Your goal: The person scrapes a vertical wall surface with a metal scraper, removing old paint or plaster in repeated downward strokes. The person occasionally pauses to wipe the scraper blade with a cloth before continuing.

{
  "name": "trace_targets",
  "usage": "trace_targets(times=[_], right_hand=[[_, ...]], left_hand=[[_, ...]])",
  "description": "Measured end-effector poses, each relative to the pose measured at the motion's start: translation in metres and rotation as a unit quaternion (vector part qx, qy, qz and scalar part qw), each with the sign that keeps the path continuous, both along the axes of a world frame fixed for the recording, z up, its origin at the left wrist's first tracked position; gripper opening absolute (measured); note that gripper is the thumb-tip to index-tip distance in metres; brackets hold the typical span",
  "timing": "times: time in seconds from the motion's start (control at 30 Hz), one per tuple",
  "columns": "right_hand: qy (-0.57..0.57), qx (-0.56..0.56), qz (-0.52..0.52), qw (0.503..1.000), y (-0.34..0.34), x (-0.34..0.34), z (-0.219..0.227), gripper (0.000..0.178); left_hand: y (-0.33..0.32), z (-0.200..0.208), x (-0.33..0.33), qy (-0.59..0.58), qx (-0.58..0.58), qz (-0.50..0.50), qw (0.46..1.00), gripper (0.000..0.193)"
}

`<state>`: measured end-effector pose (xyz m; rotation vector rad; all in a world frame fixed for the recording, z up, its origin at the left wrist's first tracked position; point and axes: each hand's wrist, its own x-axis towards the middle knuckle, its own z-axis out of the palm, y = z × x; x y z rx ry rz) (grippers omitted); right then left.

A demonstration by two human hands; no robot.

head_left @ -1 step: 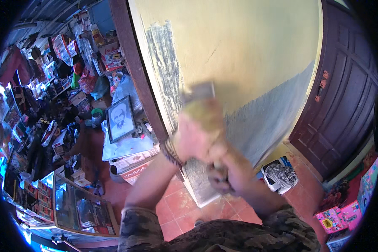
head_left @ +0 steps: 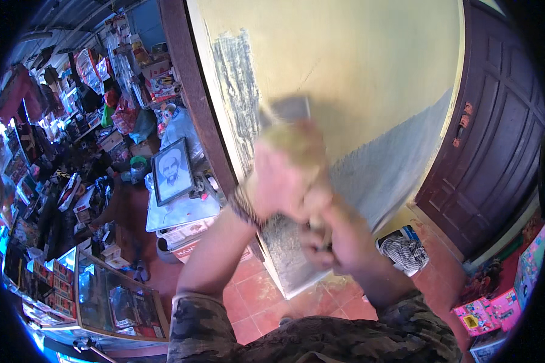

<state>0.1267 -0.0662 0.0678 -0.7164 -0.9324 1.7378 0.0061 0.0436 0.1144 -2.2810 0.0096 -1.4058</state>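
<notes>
Against the yellow wall [head_left: 357,48], a scraper [head_left: 292,109] with a wide flat metal blade points upward, smeared by motion. My left hand [head_left: 278,181], with a dark bracelet at its wrist, is closed around the scraper just below the blade. Lower and to the right, my right hand [head_left: 327,233] is closed on the handle end, its fingers curled. The handle is mostly hidden by both hands. Left of the blade runs a rough grey scraped strip [head_left: 236,78]; a larger grey patch [head_left: 387,151] covers the lower wall to the right.
A brown door frame [head_left: 197,97] edges the wall on the left, and beyond it are a framed portrait [head_left: 172,172], a glass display case [head_left: 118,296] and cluttered goods. On the right are a dark wooden door [head_left: 490,133], a striped cloth bundle [head_left: 406,251] and pink boxes [head_left: 490,311].
Both hands and the scraper have moved slightly upward along the wall. The view has barely shifted.
</notes>
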Motion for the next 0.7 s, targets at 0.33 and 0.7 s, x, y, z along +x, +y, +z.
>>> trace_targets(times=[0.33,0.7], right_hand=[[-0.075,-0.027,0.016,0.997,0.014,-0.001,0.015,0.032],[-0.081,0.015,-0.034,0.996,0.014,-0.005,0.04,0.037]], left_hand=[[0.019,-0.007,-0.011,-0.018,0.071,0.03,0.997,0.033],[0.012,0.034,-0.006,-0.01,-0.005,0.035,0.999,0.026]])
